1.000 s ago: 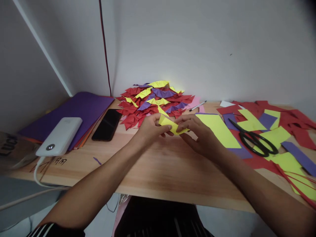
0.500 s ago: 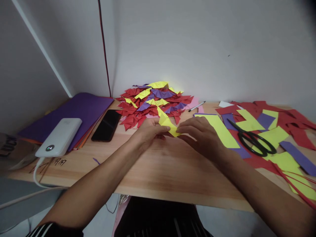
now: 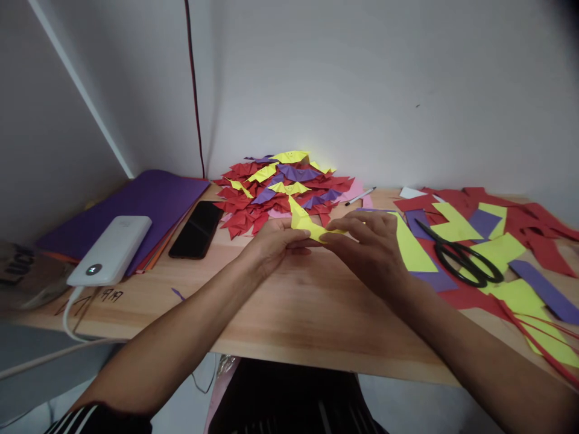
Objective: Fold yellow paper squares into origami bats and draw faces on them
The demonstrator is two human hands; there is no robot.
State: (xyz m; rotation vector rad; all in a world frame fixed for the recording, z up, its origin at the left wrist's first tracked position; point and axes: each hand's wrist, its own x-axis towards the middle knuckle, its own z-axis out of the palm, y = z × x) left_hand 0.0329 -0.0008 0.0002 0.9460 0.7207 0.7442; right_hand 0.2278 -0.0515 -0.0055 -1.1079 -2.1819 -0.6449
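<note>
Between my hands, above the desk [image 3: 289,319], is a folded yellow paper bat [image 3: 306,226], with one pointed wing sticking up to the left. My left hand [image 3: 275,244] pinches its middle, thumb on top and fingers underneath. The thumb and fingers of my right hand [image 3: 368,244] close on its right end and partly hide it. Just behind lies a heap of folded paper bats [image 3: 253,214] in red, yellow and purple, some with small drawn faces.
Black scissors [image 3: 461,256] lie on scattered coloured paper scraps at the right. A pen [image 3: 360,196] rests near the wall. On the left are a black phone [image 3: 196,230], a white power bank [image 3: 111,250] with a cable, and purple sheets [image 3: 149,193].
My right hand has closed further over the right end of the yellow paper bat, whose right side now extends under the fingers. My left hand keeps its pinch.
</note>
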